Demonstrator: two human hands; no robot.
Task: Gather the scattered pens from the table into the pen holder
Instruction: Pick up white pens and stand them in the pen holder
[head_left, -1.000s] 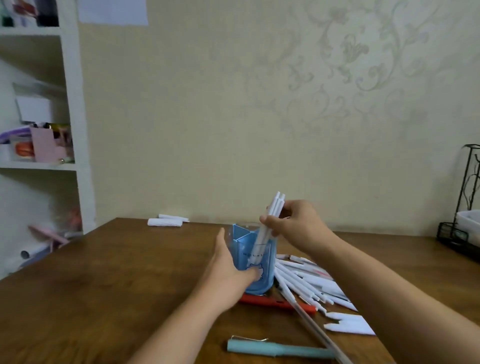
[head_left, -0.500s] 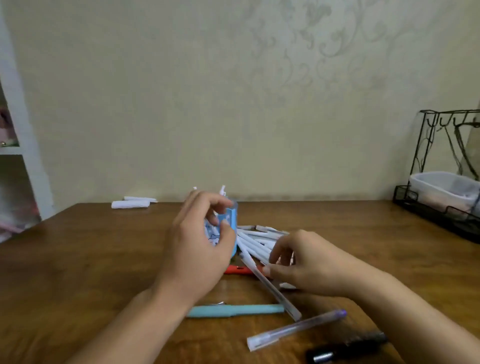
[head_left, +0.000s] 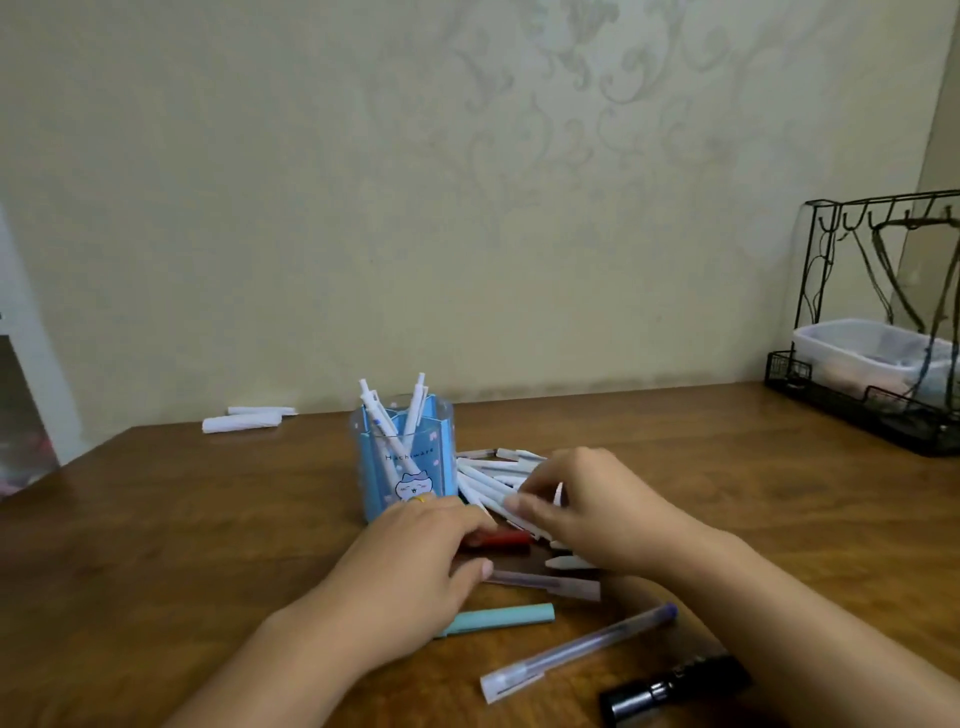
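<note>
Reaching into the pile of white pens (head_left: 493, 486) lying just right of the pen holder (head_left: 408, 467), we've got our right hand (head_left: 587, 501) nearest, fingers pinching one, while our left hand (head_left: 415, 566) rests loosely curled, seemingly empty, by the red pen (head_left: 501, 539).

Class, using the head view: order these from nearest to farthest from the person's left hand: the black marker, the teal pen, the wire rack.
From the left hand:
1. Teal pen, partly under that hand.
2. Black marker, near edge, to the right.
3. Wire rack, far right by the wall.
</note>
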